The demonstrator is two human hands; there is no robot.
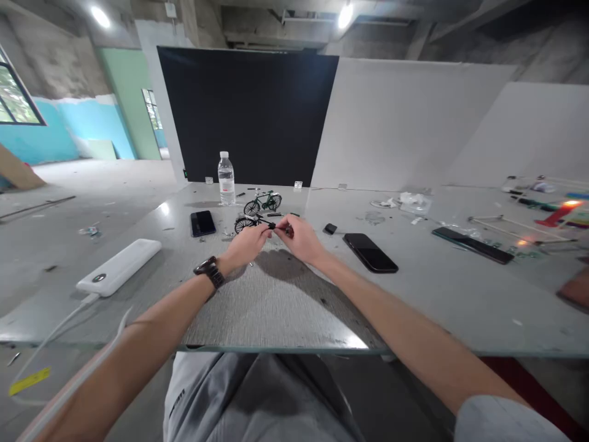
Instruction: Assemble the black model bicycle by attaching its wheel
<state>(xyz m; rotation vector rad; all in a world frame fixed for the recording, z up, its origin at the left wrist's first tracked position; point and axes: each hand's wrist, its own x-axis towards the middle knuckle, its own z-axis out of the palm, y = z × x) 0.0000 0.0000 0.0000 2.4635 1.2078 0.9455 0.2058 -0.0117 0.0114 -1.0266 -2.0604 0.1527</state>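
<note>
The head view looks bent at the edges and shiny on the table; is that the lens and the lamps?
Head view: wide lens bows the table edges; ceiling lamps glare on its surface; both hands, left hand and right hand, cast a soft shadow; the small bike part between them is too tiny for detail.

Even, medium-bright indoor light. Two ceiling lamps (345, 13) blown out to white, one up left and one up right of the black panel (246, 113). Daylight also enters through windows left of the panel. Glossy table (460, 294) shows soft glare: bright patch at its near edge, another left of the water bottle (226, 178). Forearms throw soft shadows on the table toward the viewer. An orange glow blooms far right of the panel. Strong wide-angle bending at the edges. Small parts near the hands too fine to resolve.
</note>
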